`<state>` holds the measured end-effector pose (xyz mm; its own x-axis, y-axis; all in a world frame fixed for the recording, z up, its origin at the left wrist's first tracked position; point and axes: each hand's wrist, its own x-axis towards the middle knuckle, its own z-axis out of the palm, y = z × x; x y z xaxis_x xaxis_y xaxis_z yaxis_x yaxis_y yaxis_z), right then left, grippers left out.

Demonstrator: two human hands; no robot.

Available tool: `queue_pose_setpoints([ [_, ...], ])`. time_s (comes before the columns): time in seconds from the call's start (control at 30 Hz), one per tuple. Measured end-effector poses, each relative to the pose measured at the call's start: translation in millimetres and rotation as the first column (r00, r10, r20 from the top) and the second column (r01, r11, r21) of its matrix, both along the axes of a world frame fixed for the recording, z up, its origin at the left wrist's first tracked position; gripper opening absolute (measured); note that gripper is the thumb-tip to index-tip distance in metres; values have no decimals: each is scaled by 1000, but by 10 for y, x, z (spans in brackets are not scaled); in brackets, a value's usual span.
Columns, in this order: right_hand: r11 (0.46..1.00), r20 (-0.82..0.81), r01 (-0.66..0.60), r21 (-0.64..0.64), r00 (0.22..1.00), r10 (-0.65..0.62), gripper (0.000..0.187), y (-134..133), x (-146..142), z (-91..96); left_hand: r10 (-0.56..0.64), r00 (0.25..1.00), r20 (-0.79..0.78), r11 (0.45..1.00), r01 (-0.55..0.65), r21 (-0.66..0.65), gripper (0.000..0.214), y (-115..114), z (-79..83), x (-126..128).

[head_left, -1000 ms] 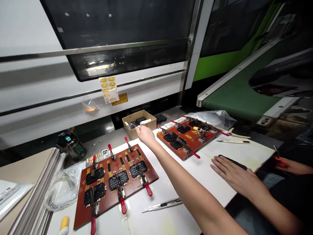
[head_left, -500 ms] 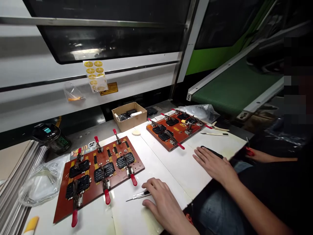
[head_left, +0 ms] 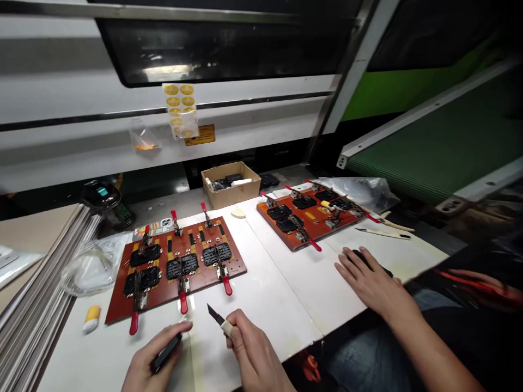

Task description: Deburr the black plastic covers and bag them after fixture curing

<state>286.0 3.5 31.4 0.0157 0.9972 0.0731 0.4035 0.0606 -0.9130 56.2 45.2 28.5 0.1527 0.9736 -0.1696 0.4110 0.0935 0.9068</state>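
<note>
a cardboard box (head_left: 231,197) below a yellow sticker sheet (head_left: 180,109).

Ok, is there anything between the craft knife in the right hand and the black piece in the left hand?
Nothing visible stands between them. The craft knife, held in the right hand, has its blade tip toward the black piece in the left hand, with only a gap above the white table.

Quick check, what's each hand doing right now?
Left hand: closed, holding a small black piece.
Right hand: closed, holding a small knife.
</note>
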Motion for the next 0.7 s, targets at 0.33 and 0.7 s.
queue_pose_setpoints([
  [0.33, 989, 75, -134, -57, 988, 138, 46, -89, -539, -61, -44, 947, 317, 998, 53, -21, 47, 78, 191, 494],
  [0.7, 999, 222, -42, 16, 974, 37, 47, -95, -743, -122, -103, 966, 239, 993, 87, 76, 29, 64, 155, 362],
])
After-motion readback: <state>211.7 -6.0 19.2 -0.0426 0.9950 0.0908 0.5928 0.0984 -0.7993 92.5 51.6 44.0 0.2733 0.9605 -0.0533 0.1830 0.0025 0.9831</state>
